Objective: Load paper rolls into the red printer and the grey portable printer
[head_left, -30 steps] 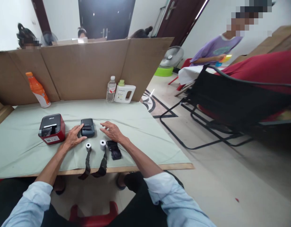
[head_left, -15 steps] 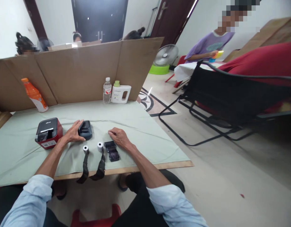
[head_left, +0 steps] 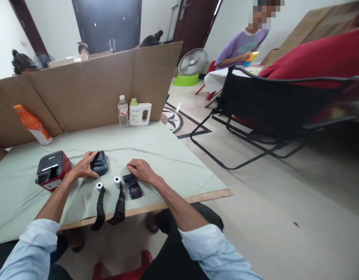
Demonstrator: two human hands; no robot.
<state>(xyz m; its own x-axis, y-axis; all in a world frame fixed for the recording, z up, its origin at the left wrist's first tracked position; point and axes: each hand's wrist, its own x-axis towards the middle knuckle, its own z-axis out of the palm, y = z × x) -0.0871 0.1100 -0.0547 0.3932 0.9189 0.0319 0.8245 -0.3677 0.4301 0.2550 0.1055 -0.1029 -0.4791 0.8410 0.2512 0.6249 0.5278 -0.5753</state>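
While the left hand [head_left: 82, 168] grips the small dark printer [head_left: 99, 162], the right hand [head_left: 141, 170] lies open-fingered beside two unloaded paper rolls [head_left: 117, 180].

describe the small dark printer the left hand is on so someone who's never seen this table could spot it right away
On the pale green table cloth in front of the cardboard screen, find the red-sided printer near the left edge. Just right of it, under the left hand, sits the small dark printer. Unlike its boxy red neighbour, it is all dark grey, rounded and lower.
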